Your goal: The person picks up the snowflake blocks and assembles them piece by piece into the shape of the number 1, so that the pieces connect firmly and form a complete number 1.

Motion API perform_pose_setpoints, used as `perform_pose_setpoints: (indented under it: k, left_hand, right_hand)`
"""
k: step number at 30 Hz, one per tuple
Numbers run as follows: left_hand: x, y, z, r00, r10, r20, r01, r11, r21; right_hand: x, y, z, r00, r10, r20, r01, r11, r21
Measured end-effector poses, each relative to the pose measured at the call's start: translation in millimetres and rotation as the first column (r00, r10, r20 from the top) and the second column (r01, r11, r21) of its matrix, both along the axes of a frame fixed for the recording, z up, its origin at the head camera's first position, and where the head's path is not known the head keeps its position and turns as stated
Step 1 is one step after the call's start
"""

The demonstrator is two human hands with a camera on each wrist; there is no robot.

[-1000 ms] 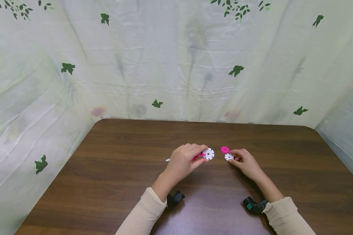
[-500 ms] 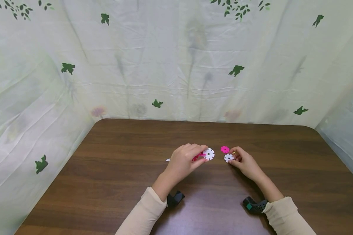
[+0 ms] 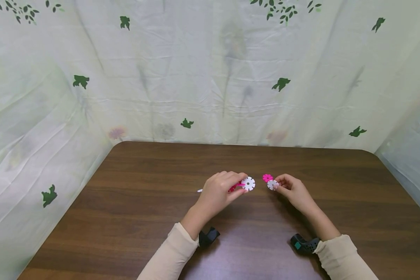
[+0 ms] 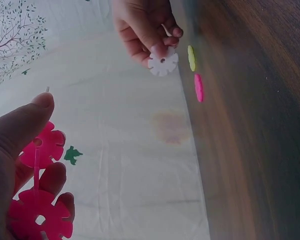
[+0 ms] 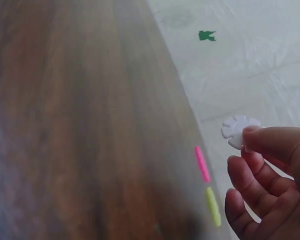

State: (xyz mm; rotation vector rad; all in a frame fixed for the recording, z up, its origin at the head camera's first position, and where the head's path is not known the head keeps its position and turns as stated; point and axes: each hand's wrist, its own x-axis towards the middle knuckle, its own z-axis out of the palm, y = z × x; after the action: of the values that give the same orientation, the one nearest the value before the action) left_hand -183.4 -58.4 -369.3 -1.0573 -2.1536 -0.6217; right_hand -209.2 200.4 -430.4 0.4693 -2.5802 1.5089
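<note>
My left hand holds a chain of notched plastic discs above the table. In the left wrist view its pink discs are slotted together, and in the head view a white disc sticks out past the fingertips. Between thumb and fingers, my right hand pinches a separate white notched disc, apart from the chain. Beyond it on the table lie a loose pink disc and a yellow disc, the yellow one hidden by the right hand in the head view.
The brown wooden table spans the lower view. A pale curtain with green bird shapes hangs behind and beside it. Each wrist carries a black camera, such as the right wrist camera.
My right hand has lifted its white disc slightly and shifted its grip to the disc's right edge. The left hand and its chain stay still.
</note>
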Motion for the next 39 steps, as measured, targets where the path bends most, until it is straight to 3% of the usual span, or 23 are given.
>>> perform_pose_setpoints:
  k: [13,25,31,39]
  left_hand:
    - [0.7,-0.4,0.4,1.0,0.004,0.016,-0.004,1.0,-0.003]
    - [0.5,0.0,0.2,1.0,-0.001,0.024,0.001,1.0,0.003]
    - [0.5,0.4,0.3,1.0,-0.001,0.031,0.002,1.0,-0.008]
    - [0.5,0.6,-0.3,0.999,-0.004,0.033,0.005,1.0,-0.013]
  right_hand:
    - [11.7,-9,26.6,0.999,0.042,-0.012,-0.043,0.995,-0.094]
    - [24.5,-22,44.6,0.997,0.076,-0.027,-0.079,0.991,-0.105]
    - [33.7,-29,55.4,0.994,0.093,-0.061,-0.099,0.989,-0.109]
    - [53.0,-46,83.3,0.985,0.101,-0.14,-0.114,0.99,-0.086]
